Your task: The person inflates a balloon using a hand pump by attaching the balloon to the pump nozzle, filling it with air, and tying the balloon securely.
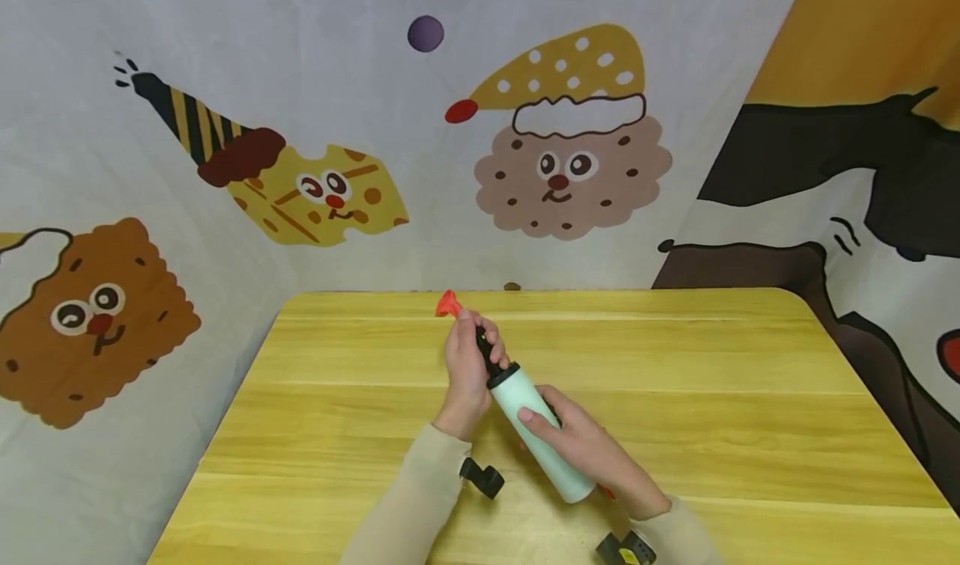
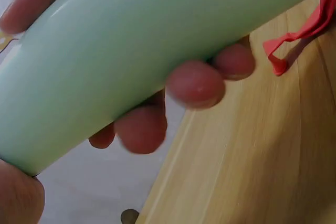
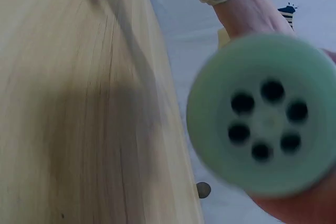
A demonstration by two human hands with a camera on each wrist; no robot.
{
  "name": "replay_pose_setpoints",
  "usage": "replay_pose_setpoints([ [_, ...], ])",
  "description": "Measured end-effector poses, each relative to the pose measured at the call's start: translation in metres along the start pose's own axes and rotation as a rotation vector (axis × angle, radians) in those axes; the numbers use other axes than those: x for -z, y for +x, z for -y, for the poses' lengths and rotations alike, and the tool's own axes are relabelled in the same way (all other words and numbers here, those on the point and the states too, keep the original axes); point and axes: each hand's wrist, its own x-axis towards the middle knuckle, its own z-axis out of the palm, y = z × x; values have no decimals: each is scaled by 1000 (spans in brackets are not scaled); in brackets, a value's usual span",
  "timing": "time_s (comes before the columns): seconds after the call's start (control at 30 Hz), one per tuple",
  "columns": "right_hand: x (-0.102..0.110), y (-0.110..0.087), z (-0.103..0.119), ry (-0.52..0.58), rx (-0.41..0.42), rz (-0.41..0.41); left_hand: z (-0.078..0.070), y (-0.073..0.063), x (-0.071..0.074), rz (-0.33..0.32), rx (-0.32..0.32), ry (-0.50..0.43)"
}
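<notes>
A mint-green balloon pump with a black front end is held slantwise above the table between both hands. My left hand grips the black end, its thumb lying along the neck of a limp red balloon whose wider part sticks out past the fingers. Whether the balloon sits on the nozzle is hidden. Curled round the green barrel, my right hand holds it with the thumb on top. The right wrist view shows the pump's round base, pierced by several dark holes.
A second limp red balloon lies on the wooden table, mostly covered by the right hand in the head view. Behind the table's far edge hangs a white cloth printed with cartoon biscuits and cheese.
</notes>
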Motion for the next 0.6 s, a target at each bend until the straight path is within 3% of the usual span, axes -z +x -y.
replay_pose_setpoints([
  [0.17,-1,-3,-3,3,-34,80,-7,8,12,-47,-4,-28],
  [0.4,-10,-3,-7,138,-34,124,-26,16,21,-99,77,-95],
  [0.5,-15,-6,-5,185,-23,154,-34,21,23,-134,51,-66],
  [0.6,-19,-13,-2,154,-15,152,-40,28,28,-186,12,-63],
])
